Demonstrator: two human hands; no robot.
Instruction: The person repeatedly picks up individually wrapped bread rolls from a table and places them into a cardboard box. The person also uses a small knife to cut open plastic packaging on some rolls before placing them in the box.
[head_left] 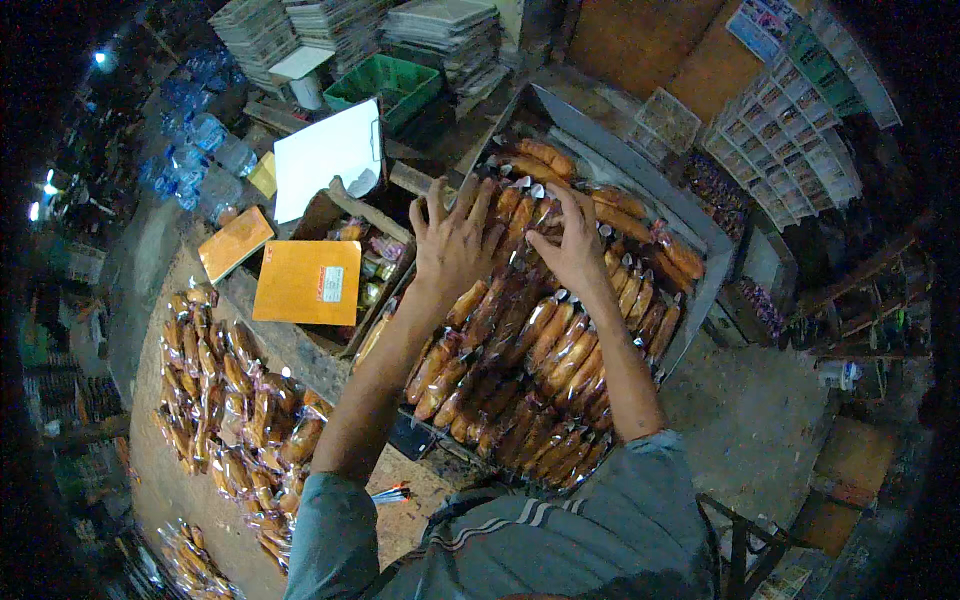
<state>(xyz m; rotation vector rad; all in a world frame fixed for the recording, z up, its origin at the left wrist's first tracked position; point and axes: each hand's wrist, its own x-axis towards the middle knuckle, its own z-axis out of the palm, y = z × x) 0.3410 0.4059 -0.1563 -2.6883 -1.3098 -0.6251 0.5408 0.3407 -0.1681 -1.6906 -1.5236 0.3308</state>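
Observation:
Long, brown bread rolls in clear plastic (560,345) fill a large grey crate in tight rows, many with small white ends showing. My left hand (455,245) reaches over the crate's far left part, its fingers spread and bent, fingertips at the wrapped rolls. Close by on the right, my right hand (575,245) is over the same row, thumb and fingers apart. Between the two hands lie a few wrapped rolls (518,208) with white ends. Whether either hand's fingertips press on a roll is hard to see.
More wrapped bread (235,400) lies heaped on the table at left. Beside the crate (700,300), a cardboard box (320,215) bears an orange notebook (308,283); a clipboard (330,155) lies behind. A green basket (385,88) and stacked trays (440,45) stand at the back.

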